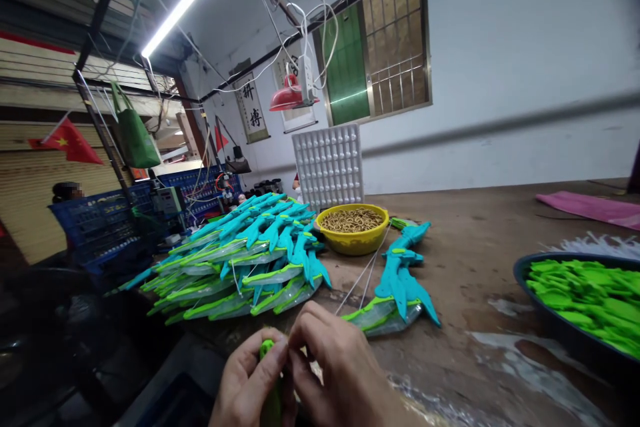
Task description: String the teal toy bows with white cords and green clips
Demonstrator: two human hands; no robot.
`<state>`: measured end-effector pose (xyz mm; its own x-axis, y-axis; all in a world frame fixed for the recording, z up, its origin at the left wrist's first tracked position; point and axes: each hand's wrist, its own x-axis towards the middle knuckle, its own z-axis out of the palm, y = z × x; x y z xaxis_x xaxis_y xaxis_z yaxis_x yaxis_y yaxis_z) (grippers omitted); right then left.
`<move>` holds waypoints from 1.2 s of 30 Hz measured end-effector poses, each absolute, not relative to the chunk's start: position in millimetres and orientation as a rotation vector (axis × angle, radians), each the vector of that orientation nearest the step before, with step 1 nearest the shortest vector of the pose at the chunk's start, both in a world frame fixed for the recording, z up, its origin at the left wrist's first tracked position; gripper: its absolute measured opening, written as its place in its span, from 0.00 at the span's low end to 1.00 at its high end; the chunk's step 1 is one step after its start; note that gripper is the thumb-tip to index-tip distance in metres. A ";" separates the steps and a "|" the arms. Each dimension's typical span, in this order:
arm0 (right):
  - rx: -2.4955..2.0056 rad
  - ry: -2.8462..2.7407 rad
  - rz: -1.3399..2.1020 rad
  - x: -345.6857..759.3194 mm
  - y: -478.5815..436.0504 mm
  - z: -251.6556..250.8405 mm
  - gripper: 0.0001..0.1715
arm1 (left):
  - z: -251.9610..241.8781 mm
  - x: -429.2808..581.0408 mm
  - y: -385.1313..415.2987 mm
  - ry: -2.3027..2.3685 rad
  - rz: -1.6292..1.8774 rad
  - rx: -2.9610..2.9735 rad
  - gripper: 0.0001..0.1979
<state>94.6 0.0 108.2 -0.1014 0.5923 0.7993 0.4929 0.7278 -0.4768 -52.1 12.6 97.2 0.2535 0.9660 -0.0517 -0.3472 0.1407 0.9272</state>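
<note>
Low in the head view, my left hand (253,380) is closed around a small bright green plastic part (270,400). My right hand (335,367) is beside it, its thumb and fingertips pinched together near the top of the green part; what they hold is too small to make out. Just beyond my hands on the table lies a turquoise and green toy bow (400,277) with white string. A large pile of similar turquoise and green pieces (270,233) lies to the left. Behind them stands a yellow bowl (353,242) full of small brass-coloured rings.
A dark basin (525,267) of green parts sits at the right, with white strands behind it. Pink cloth (590,208) lies at the back right. A grey moulded tray (330,167) stands upright behind the bowl. A red lamp (287,97) hangs above. Another person is far left.
</note>
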 end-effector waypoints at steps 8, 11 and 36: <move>-0.544 -1.844 0.023 97.1 6.7 108.2 0.10 | 99.9 -56.7 18.7 0.565 0.977 0.902 0.16; -0.646 -1.912 -0.069 97.7 8.2 104.2 0.11 | 94.0 -56.2 23.6 0.576 0.997 0.920 0.19; -1.103 -1.911 -0.112 92.0 -0.6 101.4 0.11 | 95.5 -50.8 13.0 0.786 1.158 1.136 0.23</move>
<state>92.0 -0.6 101.4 -0.1981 0.6482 0.7352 0.7298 0.5983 -0.3308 -50.8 13.0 95.5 0.2591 0.9630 0.0737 -0.2871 0.0040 0.9579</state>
